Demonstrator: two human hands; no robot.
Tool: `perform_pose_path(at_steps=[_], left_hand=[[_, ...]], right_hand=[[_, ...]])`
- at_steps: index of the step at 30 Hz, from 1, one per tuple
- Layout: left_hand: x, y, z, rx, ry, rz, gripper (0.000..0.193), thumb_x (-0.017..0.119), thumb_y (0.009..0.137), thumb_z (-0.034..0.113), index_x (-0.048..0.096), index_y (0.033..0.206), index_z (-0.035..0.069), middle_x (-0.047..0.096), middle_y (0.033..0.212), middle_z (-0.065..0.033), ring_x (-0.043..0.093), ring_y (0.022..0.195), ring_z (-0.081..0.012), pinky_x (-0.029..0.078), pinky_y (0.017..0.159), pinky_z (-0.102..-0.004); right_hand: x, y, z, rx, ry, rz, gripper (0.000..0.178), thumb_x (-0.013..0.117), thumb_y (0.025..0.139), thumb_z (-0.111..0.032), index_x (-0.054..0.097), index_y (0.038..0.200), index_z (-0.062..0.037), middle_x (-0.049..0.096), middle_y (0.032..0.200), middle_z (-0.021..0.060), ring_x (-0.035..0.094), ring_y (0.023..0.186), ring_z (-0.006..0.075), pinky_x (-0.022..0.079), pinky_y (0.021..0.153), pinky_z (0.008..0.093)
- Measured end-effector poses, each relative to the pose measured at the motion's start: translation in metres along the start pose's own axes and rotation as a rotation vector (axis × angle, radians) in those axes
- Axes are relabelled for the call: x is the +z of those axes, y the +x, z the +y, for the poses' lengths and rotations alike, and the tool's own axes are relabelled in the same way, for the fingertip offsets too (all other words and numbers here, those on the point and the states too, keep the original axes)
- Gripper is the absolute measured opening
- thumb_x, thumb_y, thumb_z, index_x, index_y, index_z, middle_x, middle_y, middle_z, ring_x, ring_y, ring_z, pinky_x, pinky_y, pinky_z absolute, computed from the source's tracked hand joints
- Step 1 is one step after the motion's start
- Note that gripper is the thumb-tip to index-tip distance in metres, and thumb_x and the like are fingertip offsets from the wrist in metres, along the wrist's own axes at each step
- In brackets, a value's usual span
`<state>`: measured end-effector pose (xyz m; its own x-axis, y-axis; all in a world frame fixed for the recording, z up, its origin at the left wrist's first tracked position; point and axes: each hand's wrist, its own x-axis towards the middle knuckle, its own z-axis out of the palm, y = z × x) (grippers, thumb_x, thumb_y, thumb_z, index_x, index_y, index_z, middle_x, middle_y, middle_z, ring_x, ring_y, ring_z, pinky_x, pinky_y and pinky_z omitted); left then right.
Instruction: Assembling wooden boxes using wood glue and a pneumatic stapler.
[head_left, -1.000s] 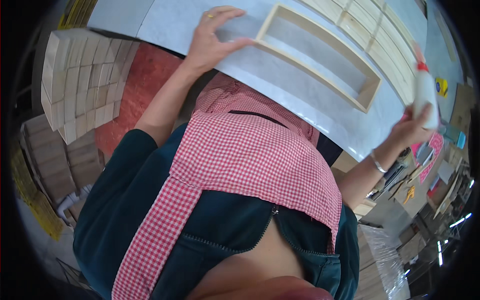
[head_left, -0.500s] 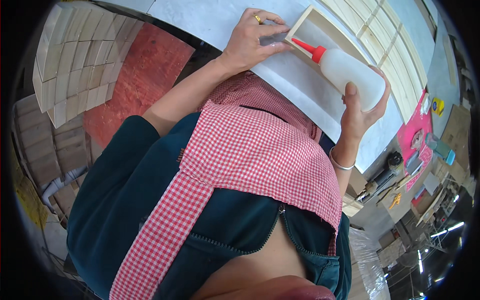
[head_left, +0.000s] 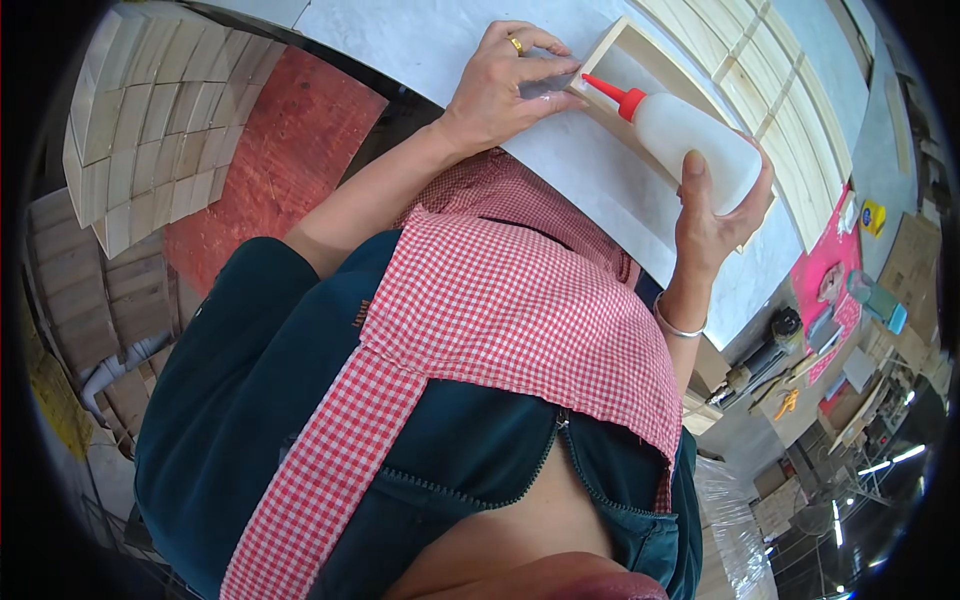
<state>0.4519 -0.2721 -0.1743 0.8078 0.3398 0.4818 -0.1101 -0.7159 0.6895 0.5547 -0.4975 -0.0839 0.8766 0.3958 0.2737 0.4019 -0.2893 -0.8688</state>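
Clasping a white bottle (head_left: 695, 142) aslant in the right hand (head_left: 712, 235); holding the left hand (head_left: 497, 88), with thumb and fingers parted, at the wooden frame (head_left: 652, 54) (whether gripping, cannot tell).

The table (head_left: 400, 45) has a pale, bluish top. At the lower right, several white lamps (head_left: 909, 453) are shining against darkness.

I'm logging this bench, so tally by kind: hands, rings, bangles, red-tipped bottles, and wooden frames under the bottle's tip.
Hands: 2 (left hand, right hand)
Ring: 1
Bangle: 1
Bottle: 1
Frame: 1
Total: 6
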Motion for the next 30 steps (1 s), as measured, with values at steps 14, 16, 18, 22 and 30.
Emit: perform_pose_path(at_steps=[14, 16, 18, 22, 30], left_hand=[[-0.002, 0.002, 0.004, -0.006, -0.046, 0.001, 0.032, 0.086, 0.076, 0.022, 0.080, 0.107, 0.012, 0.068, 0.113, 0.0017, 0.049, 0.116, -0.0200, 0.045, 0.100, -0.0298], [-0.002, 0.002, 0.004, -0.003, -0.054, 0.003, 0.033, 0.087, 0.076, 0.021, 0.080, 0.106, 0.012, 0.067, 0.113, 0.0016, 0.049, 0.116, -0.0202, 0.045, 0.100, -0.0299], [-0.001, 0.001, 0.004, -0.009, -0.059, 0.003, 0.033, 0.087, 0.075, 0.021, 0.080, 0.106, 0.012, 0.067, 0.113, 0.0014, 0.049, 0.116, -0.0206, 0.045, 0.100, -0.0302], [-0.002, 0.002, 0.004, -0.014, -0.064, -0.001, 0.034, 0.087, 0.075, 0.020, 0.080, 0.106, 0.011, 0.067, 0.113, 0.0011, 0.049, 0.116, -0.0212, 0.045, 0.100, -0.0307], [-0.002, 0.002, 0.006, -0.029, -0.069, -0.007, 0.034, 0.086, 0.076, 0.019, 0.080, 0.108, 0.011, 0.067, 0.113, -0.0004, 0.049, 0.120, -0.0224, 0.045, 0.101, -0.0319]], right_hand=[[0.012, 0.031, 0.006, -0.011, -0.087, 0.121, 0.056, 0.083, 0.083, -0.028, 0.054, 0.123, -0.0018, 0.066, 0.104, 0.0148, 0.069, 0.087, 0.0269, 0.058, 0.072, 0.0335], [0.014, 0.036, 0.008, -0.013, -0.092, 0.143, 0.056, 0.083, 0.083, -0.029, 0.054, 0.122, -0.0017, 0.066, 0.104, 0.0149, 0.069, 0.087, 0.0268, 0.058, 0.072, 0.0335], [0.019, 0.042, 0.013, -0.073, -0.131, 0.186, 0.053, 0.082, 0.085, -0.034, 0.056, 0.119, -0.0024, 0.067, 0.099, 0.0135, 0.068, 0.080, 0.0241, 0.056, 0.064, 0.0305], [0.018, 0.046, 0.016, -0.125, -0.170, 0.231, 0.050, 0.081, 0.086, -0.038, 0.058, 0.115, -0.0029, 0.068, 0.093, 0.0120, 0.067, 0.072, 0.0209, 0.054, 0.057, 0.0273], [-0.009, 0.040, 0.012, 0.040, -0.182, 0.227, 0.050, 0.082, 0.083, -0.026, 0.056, 0.117, -0.0002, 0.066, 0.098, 0.0139, 0.066, 0.081, 0.0236, 0.056, 0.070, 0.0323]])
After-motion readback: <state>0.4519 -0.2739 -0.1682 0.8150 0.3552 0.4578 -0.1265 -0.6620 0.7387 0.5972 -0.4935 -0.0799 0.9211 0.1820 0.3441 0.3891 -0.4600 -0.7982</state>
